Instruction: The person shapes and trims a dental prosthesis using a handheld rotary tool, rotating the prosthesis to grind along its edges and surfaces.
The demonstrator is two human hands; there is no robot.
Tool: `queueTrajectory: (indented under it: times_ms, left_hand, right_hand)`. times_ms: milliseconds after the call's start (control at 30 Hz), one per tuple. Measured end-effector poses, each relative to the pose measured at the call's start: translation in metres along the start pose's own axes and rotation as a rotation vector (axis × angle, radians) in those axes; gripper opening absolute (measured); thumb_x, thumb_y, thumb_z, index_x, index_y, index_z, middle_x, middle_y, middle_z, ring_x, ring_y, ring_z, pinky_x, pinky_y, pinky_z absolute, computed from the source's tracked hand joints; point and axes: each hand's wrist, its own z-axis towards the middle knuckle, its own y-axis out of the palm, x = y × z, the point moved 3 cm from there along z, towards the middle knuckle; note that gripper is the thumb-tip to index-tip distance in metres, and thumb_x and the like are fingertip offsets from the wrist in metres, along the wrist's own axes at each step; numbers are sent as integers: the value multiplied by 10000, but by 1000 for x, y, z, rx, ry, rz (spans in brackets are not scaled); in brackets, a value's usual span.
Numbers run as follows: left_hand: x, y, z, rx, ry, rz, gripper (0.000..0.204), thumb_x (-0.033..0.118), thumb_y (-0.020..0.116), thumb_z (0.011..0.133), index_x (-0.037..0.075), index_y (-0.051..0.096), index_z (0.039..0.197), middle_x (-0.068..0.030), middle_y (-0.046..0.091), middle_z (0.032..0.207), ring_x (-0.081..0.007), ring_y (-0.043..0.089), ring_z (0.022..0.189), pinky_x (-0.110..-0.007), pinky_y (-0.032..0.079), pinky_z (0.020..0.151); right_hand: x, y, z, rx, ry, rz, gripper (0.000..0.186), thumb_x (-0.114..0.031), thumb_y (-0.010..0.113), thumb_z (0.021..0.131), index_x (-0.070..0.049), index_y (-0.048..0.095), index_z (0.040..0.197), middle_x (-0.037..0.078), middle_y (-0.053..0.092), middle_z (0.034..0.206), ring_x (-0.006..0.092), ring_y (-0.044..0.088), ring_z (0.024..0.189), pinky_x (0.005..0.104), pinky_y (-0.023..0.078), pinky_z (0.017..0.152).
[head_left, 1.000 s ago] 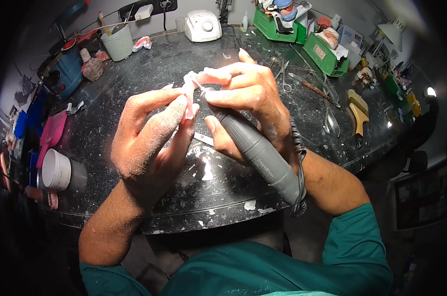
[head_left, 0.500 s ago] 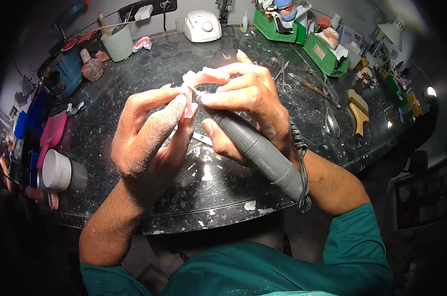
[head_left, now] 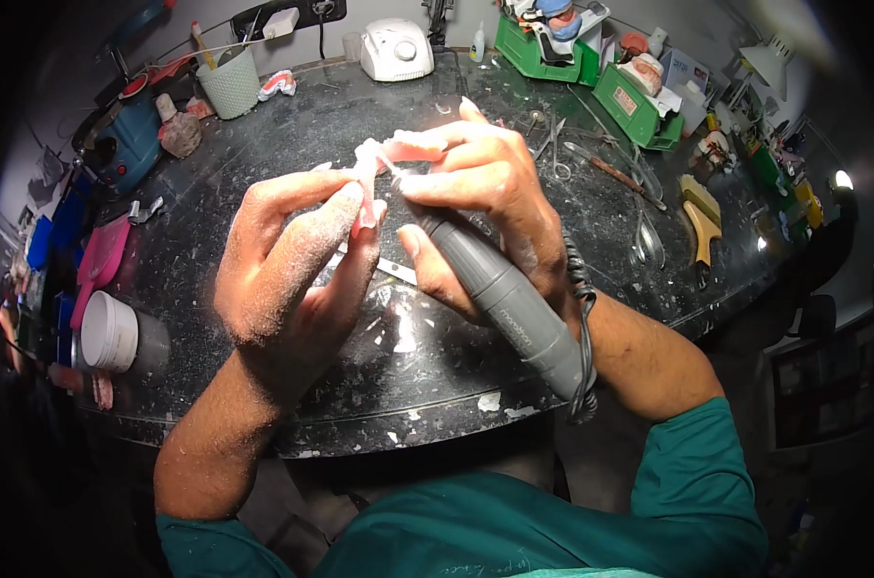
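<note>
My left hand (head_left: 288, 260) is coated in pale dust and pinches a pink denture piece (head_left: 368, 193) between thumb and fingers. My right hand (head_left: 500, 212) grips a thick grey rotary handpiece (head_left: 509, 313) with a coiled cord, its narrow tip at the inner side of the denture piece. The upper fingers of my right hand reach to the piece's right end, appearing to touch it. A light flat strip (head_left: 395, 272) lies on the dark worktop (head_left: 196, 376) behind the handpiece.
At the back stand a white control box (head_left: 397, 50), a cup of tools (head_left: 228, 89) and green bins (head_left: 632, 113). Scissors (head_left: 555, 144), hand tools and a brush (head_left: 702, 226) lie right. A pink dustpan (head_left: 105, 260), white tub (head_left: 109, 332) and blue machine (head_left: 129, 144) sit left.
Both hands have shifted only slightly. The handpiece's rear end swung a little up and right, then back down. The denture piece stays held at the same spot.
</note>
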Motion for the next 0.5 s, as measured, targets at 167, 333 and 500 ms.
queueTrajectory:
  times_ms: [167,333,500]
  left_hand:
    - [-6,-1,-3,24,-40,-76,283,-106,772,752,-32,697,1015,-174,700,999,-262,702,922,-339,577,803]
    - [-6,0,-2,44,-41,-92,318,-136,772,726,-32,684,1013,-179,696,1008,-257,695,921,-338,569,803]
    - [-9,0,-5,84,-89,-143,327,-151,771,716,-34,681,1008,-180,693,1013,-255,694,928,-337,563,809]
  right_hand:
    - [0,-1,2,-20,-31,11,449,44,757,690,-61,623,1106,122,643,1041,323,634,1142,628,369,1105]
    - [5,-1,1,-7,-61,20,440,39,753,698,-64,618,1104,109,604,1034,343,655,1140,624,374,1105]
    - [5,-1,3,-23,-94,28,441,38,755,702,-70,617,1107,109,599,1049,341,653,1142,615,389,1092]
